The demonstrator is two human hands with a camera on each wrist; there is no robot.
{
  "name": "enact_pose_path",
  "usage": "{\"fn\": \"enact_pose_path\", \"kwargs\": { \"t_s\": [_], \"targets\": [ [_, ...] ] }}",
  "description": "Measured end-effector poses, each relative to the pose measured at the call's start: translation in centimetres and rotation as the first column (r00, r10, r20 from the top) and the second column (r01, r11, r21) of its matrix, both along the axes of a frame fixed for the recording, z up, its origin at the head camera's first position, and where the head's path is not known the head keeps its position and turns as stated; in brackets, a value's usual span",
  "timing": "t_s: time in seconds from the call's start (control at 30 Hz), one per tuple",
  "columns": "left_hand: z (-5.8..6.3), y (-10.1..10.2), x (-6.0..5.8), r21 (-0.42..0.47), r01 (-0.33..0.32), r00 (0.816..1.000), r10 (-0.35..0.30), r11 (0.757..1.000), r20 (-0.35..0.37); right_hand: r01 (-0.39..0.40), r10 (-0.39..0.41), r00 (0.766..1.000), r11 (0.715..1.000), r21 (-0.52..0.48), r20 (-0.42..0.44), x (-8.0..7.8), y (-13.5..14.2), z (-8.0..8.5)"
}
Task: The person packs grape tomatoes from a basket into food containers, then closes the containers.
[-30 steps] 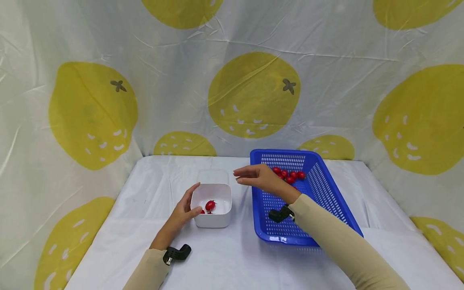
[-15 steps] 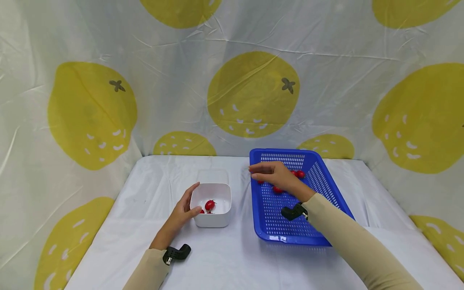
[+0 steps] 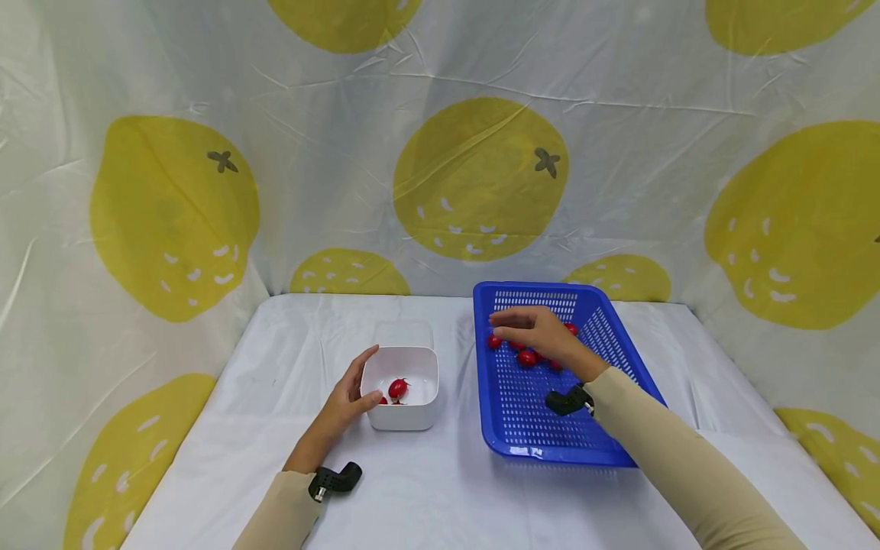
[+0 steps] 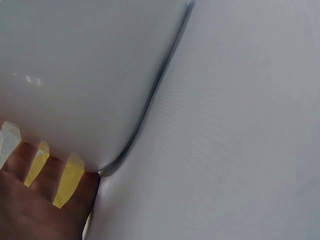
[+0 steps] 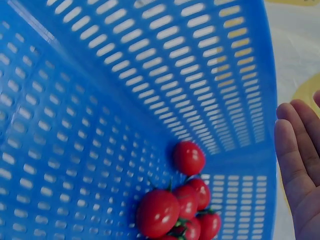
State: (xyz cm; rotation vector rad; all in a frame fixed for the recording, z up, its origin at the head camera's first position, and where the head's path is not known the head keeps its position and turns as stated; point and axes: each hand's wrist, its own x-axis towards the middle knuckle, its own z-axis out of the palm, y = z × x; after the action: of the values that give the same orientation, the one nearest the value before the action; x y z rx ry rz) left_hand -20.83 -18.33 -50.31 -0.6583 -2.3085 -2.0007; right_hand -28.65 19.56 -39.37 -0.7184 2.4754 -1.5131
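Observation:
My left hand (image 3: 346, 399) holds the white square container (image 3: 403, 418), its thumb at the near-left rim and its fingers along the left side. Inside the container lie red cherry tomatoes (image 3: 398, 389), partly hidden by the front wall. Over the far part of the blue perforated basket (image 3: 489, 416), my right hand (image 3: 543, 334) hovers with fingers extended and nothing in them. Below it, several cherry tomatoes (image 3: 526, 358) rest on the basket floor, some covered by the hand. The right wrist view shows these tomatoes (image 5: 158, 213) clustered, with green stems, apart from the fingers.
A clear lid-like piece (image 3: 403, 331) lies right behind the container. White cloth (image 3: 440, 489) covers the table, and a lemon-print curtain (image 3: 330, 183) rises behind it. The basket's raised rim stands to the container's right.
My right hand has moved rightward from beside the basket's left rim to above the tomatoes, uncovering some on the left. My left hand and the container have stayed put.

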Motion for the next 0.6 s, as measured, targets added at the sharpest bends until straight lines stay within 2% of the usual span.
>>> {"fn": "enact_pose_path", "kwargs": {
  "t_s": [0.33,0.6],
  "targets": [
    [-0.1,0.0,0.0,0.001,0.000,1.000,0.000,1.000,-0.002,0.081,-0.083,0.996,0.994,0.067,0.017,-0.6,1.8,-1.2],
    [-0.3,0.0,-0.3,0.015,0.019,0.999,-0.019,1.000,-0.028,0.103,-0.106,0.994,0.988,0.116,0.022,-1.1,2.7,-1.8]
  ]
}}
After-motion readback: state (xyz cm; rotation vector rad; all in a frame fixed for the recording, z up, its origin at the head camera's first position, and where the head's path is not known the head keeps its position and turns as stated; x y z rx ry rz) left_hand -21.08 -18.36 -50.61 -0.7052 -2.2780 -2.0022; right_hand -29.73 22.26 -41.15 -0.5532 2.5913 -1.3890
